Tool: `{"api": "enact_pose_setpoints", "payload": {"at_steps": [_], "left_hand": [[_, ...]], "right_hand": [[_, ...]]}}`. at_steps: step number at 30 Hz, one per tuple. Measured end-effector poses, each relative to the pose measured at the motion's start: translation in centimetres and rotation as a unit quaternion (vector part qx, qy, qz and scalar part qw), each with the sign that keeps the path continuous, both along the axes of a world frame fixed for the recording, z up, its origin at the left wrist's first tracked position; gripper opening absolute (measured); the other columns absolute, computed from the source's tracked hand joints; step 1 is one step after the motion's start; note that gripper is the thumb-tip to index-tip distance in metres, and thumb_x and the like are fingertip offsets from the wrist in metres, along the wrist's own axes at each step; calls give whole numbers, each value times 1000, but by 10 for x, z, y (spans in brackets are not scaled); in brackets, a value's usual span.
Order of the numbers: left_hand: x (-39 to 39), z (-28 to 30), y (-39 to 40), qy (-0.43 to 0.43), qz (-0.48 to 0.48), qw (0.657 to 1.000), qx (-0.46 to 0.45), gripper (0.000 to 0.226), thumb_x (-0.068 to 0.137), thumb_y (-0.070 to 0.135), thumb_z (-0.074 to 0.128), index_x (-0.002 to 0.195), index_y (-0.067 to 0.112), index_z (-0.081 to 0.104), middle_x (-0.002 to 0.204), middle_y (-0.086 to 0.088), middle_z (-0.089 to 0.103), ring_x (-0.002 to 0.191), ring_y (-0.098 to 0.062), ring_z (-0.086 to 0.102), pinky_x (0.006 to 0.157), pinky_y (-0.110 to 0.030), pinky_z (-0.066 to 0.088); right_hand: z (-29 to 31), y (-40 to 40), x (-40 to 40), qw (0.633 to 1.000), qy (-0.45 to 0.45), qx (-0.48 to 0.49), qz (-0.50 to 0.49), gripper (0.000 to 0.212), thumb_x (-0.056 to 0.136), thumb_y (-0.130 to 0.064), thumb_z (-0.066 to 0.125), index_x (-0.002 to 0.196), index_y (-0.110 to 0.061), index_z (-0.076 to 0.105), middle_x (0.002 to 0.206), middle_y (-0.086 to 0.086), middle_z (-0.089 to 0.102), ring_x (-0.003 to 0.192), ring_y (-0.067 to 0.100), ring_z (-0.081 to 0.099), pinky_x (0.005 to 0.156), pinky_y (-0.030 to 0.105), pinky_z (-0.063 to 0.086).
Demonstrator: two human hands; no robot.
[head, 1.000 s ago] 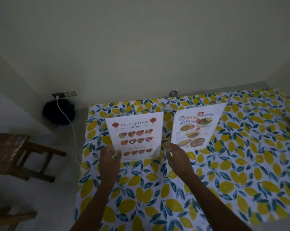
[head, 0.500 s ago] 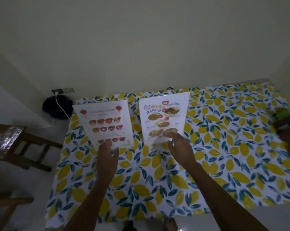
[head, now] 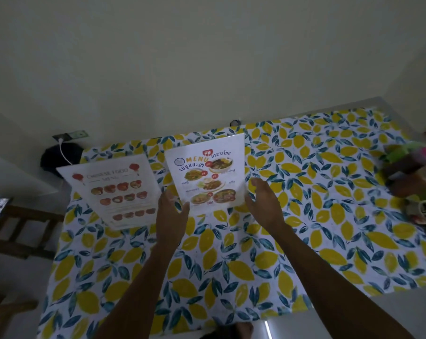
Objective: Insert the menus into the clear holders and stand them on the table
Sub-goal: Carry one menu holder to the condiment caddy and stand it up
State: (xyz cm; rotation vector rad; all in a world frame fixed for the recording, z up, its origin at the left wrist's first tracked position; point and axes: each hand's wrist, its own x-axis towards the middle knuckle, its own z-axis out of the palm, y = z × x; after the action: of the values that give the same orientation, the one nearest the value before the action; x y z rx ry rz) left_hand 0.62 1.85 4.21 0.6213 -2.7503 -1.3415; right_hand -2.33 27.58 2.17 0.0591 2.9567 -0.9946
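Two menus stand side by side near the back of the table point(head: 231, 265), which has a lemon-print cloth. The Chinese food menu point(head: 114, 189) is on the left, leaning back, with nothing touching it. The Thai menu point(head: 207, 172) is to its right. My left hand point(head: 172, 211) grips the Thai menu's lower left corner, fingertips over its front. My right hand point(head: 264, 204) is at its lower right edge, fingers apart and against the side. The clear holders are hard to make out in the dim light.
A wooden chair point(head: 13, 231) stands left of the table. A dark bag point(head: 57, 159) sits under a wall socket point(head: 70, 135) with a white cable. Colourful objects point(head: 417, 182) crowd the table's right edge. A small dark thing point(head: 234, 122) lies by the wall.
My left hand let go of the Chinese food menu and moved right to the Thai menu's lower left corner. My right hand shifted to that menu's right edge. The view moved closer.
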Motion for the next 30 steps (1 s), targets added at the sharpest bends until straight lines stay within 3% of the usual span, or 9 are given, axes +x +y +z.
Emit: {"api": "enact_pose_setpoints", "payload": {"at_steps": [3, 5, 8, 10, 12, 15, 19, 26, 30], "left_hand": [[-13, 1, 4, 0, -8, 1000, 29, 68, 91, 34, 66, 147, 15, 33, 142, -5, 51, 123, -24, 55, 98, -42, 49], [-19, 1, 6, 8, -23, 999, 28, 60, 92, 28, 66, 143, 11, 38, 122, 0, 59, 101, -19, 59, 83, -36, 49], [-30, -2, 0, 18, -41, 998, -44, 42, 93, 25, 64, 125, 0, 50, 84, -3, 62, 68, -24, 59, 61, -37, 49], [-33, -6, -5, 35, -45, 996, -62, 25, 92, 26, 66, 105, 7, 57, 73, -4, 62, 64, -26, 62, 58, -38, 51], [-35, -1, -3, 42, -33, 998, -34, 14, 90, 24, 67, 91, 14, 57, 72, -2, 63, 65, -23, 61, 58, -34, 45], [-44, 1, 6, 47, -37, 997, -41, 23, 90, 31, 68, 83, 16, 51, 67, -3, 57, 61, -23, 56, 57, -36, 43], [-76, 17, 48, 57, -37, 997, -48, 29, 90, 36, 67, 96, 9, 56, 75, -1, 59, 67, -18, 52, 62, -32, 42], [-149, 36, 186, 94, -90, 989, -74, 25, 88, 33, 70, 90, 10, 59, 69, 6, 54, 58, -11, 54, 51, -22, 35], [-190, 34, 290, 100, -113, 987, -60, 25, 88, 32, 71, 91, 9, 61, 68, 6, 54, 55, -6, 48, 49, -16, 32]], "right_hand": [[0, -6, -20, 997, -38, -48, -37, 59, 92, -25, 62, 143, -9, 37, 138, 14, 53, 123, 34, 54, 94, 48, 51], [0, -11, -29, 996, -41, -70, -33, 53, 91, -24, 63, 139, -11, 43, 133, 12, 58, 120, 33, 57, 92, 48, 52], [-3, -16, -41, 996, -31, -76, -31, 20, 91, -24, 60, 106, -11, 57, 103, 11, 69, 99, 31, 67, 77, 44, 56], [-4, -15, -45, 996, -26, -78, -37, 16, 91, -26, 59, 91, -11, 54, 89, 12, 69, 86, 32, 68, 70, 43, 56], [-3, -10, -49, 996, -23, -82, -27, 19, 89, -29, 60, 87, -12, 53, 84, 12, 68, 81, 32, 67, 69, 46, 56], [7, 5, -57, 995, -14, -97, -15, 16, 91, -27, 61, 91, -11, 55, 85, 12, 67, 81, 31, 66, 70, 45, 56], [32, 47, -76, 994, 33, -104, -17, 13, 94, -23, 60, 91, -12, 54, 81, 7, 63, 82, 28, 66, 70, 38, 54], [53, 192, -133, 994, 65, -79, -31, 15, 94, -24, 60, 94, -9, 57, 78, 5, 61, 78, 28, 66, 71, 46, 57], [57, 293, -177, 996, 42, -35, -63, 17, 92, -22, 62, 89, -7, 55, 82, 12, 66, 80, 31, 66, 68, 38, 52]]}}
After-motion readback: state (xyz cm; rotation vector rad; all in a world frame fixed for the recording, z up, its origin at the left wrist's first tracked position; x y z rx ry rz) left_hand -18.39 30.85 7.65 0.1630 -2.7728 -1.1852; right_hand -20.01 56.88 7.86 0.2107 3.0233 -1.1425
